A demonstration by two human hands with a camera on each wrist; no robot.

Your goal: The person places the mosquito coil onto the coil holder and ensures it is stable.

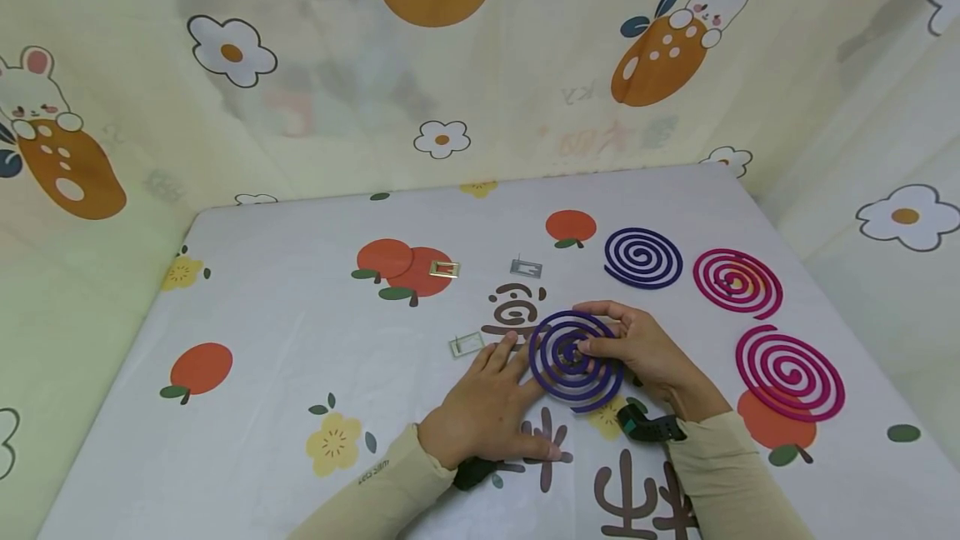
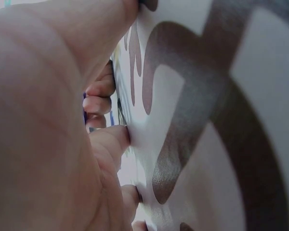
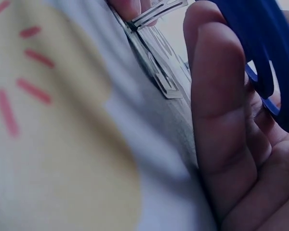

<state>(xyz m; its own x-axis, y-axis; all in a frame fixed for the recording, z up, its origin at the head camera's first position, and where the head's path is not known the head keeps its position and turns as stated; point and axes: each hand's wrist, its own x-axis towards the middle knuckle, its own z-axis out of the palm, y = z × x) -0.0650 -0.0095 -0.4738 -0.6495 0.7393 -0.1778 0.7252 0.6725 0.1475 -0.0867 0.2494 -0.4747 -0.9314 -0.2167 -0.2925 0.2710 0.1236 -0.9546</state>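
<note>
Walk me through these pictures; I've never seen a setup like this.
There is no machine here, just a person's two bare hands. The wide picture comes from a camera worn on the head, looking forward and down. The two close, tilted pictures come from cameras worn on the wrists, one for each hand.

The right hand holds a dark-blue mosquito coil near its centre. The left hand rests on the printed cloth with its fingers spread.

On the cloth lie a second dark-blue coil, two magenta coils and three small metal coil stands. The right wrist picture also shows a metal stand with a raised prong close up, beside the left hand's fingers.
</note>
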